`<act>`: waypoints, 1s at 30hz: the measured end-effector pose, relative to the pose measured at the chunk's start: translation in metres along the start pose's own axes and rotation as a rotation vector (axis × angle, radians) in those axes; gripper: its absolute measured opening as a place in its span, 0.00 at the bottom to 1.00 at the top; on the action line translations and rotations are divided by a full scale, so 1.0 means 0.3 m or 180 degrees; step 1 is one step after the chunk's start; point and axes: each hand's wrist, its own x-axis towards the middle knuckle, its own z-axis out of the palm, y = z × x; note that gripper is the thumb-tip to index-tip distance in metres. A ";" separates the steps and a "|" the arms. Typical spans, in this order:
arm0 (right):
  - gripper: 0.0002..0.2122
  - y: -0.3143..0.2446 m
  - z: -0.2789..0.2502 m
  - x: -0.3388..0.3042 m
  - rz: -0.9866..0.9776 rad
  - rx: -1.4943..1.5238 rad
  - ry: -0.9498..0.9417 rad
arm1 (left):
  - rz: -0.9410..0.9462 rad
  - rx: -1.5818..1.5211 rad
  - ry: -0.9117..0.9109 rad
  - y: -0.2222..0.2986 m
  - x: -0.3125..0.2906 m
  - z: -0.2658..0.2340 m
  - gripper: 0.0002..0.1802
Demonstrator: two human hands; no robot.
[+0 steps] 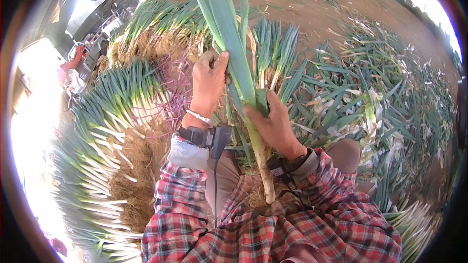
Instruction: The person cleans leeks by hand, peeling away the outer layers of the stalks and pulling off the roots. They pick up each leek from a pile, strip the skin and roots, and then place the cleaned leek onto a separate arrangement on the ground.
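A large leek (235, 48) slants in front of me, its broad green leaves pointing away and its pale, soil-stained root end near my lap. My left hand (209, 78) is closed around the leaves partway up, with the thumb against them. Lower down, my right hand (274, 124) pinches a green leaf (262, 101) that bends out from the stalk. The right thumb lies against the stalk, and the far fingers are partly hidden. Both wrists wear dark straps with small devices.
Trimmed leeks with white stems (100, 175) lie in a curved row at my left, roots inward. Untrimmed leeks (161, 24) are heaped beyond. Purple strings (178, 85) lie between. Cut leaves (360, 97) cover the ground at right. More leeks (412, 229) lie at lower right.
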 end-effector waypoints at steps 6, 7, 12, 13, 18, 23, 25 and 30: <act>0.12 0.035 -0.072 0.004 0.0894 0.1844 -0.0167 | -0.0060 -0.1549 -0.0364 -0.017 -0.173 0.081 0.13; 0.12 0.048 -0.087 0.009 0.0887 0.1870 -0.0215 | -0.0387 -0.1683 -0.0531 -0.018 -0.245 0.099 0.13; 0.16 0.105 -0.128 0.007 0.1019 0.2102 0.0014 | -0.1706 -0.1009 -0.2232 -0.084 -0.579 -0.024 0.10; 0.16 0.117 -0.148 0.020 0.1041 0.2184 0.0002 | -0.0648 -0.0226 -0.2964 -0.109 -0.626 -0.063 0.10; 0.15 0.127 -0.173 0.028 0.1026 0.1884 -0.0118 | -0.1215 0.0355 -0.1078 -0.307 -0.642 -0.215 0.14; 0.15 0.044 -0.177 0.037 0.0522 0.1036 -0.0205 | -0.0944 -0.0733 -0.0408 -0.042 -0.245 0.020 0.19; 0.15 -0.024 -0.164 0.048 0.0238 0.0686 -0.0242 | -0.0659 -0.1238 -0.0989 0.018 -0.170 0.094 0.20; 0.13 0.001 -0.175 0.070 0.0289 0.0337 -0.0262 | -0.0638 -0.1300 -0.0853 0.058 -0.154 0.205 0.20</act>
